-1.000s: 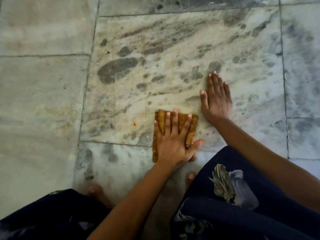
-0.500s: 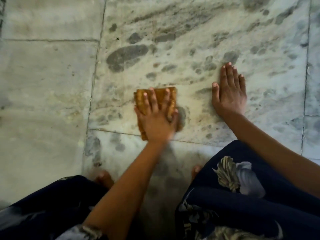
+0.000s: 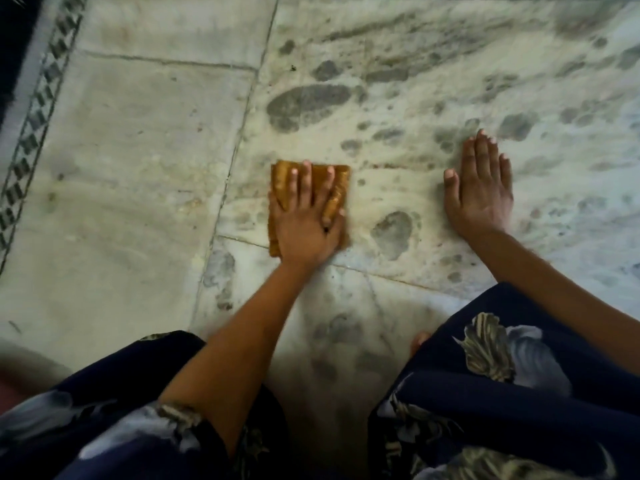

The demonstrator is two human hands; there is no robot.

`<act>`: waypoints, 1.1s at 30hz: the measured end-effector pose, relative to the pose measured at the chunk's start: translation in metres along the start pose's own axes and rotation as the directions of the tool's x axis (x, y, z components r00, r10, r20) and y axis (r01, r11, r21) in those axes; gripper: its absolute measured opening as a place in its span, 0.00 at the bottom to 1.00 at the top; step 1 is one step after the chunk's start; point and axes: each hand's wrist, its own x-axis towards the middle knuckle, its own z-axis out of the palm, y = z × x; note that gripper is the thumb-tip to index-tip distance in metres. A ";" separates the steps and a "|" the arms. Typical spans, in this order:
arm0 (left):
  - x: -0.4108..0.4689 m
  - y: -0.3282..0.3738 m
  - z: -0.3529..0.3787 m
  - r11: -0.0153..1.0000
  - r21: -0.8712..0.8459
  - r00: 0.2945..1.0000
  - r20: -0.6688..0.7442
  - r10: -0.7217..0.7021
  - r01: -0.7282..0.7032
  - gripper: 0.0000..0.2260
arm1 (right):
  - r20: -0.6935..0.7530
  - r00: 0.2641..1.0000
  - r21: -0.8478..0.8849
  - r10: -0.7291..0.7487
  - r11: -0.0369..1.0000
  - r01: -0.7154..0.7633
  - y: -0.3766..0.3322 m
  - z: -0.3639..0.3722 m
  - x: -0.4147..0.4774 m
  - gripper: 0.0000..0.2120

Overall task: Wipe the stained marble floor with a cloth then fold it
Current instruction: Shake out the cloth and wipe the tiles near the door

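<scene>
A folded orange-brown cloth lies flat on the stained marble floor, close to a tile joint. My left hand presses down on it with straight, spread fingers and covers most of it. My right hand rests flat on the bare marble to the right of the cloth, fingers together and pointing away from me, well apart from the cloth. Dark grey blotches and yellowish smears mark the tile around both hands.
My knees in dark floral fabric fill the bottom of the view, with a toe showing between them. A patterned border strip and a dark edge run along the far left. Paler tiles lie to the left.
My left hand has slid the cloth leftward across the tile, from beside my right hand towards the tile joint. My right hand stays planted in the same spot.
</scene>
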 end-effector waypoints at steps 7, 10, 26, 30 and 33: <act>0.013 0.017 0.000 0.955 -0.009 0.954 0.043 0.295 -0.295 0.29 | 0.039 0.992 -0.031 -0.122 0.992 0.123 -0.037 0.014 0.007 0.31; 0.038 -0.028 -0.005 0.973 -0.047 0.974 0.023 0.226 -0.224 0.27 | 0.084 0.979 -0.082 -0.186 0.978 0.193 -0.042 0.017 0.008 0.31; 0.079 -0.044 0.001 0.970 -0.056 0.971 0.023 0.238 -0.236 0.27 | 0.044 0.985 -0.074 -0.169 0.982 0.172 -0.034 0.005 0.017 0.32; 0.080 -0.081 0.001 0.993 -0.042 0.994 -0.004 -0.112 0.112 0.28 | 0.034 0.992 -0.075 -0.121 0.990 0.123 -0.035 0.004 0.034 0.32; 0.040 -0.055 0.004 0.946 -0.038 0.946 0.039 -0.321 0.323 0.30 | 0.060 0.994 -0.082 -0.092 0.992 0.097 -0.036 0.010 0.038 0.32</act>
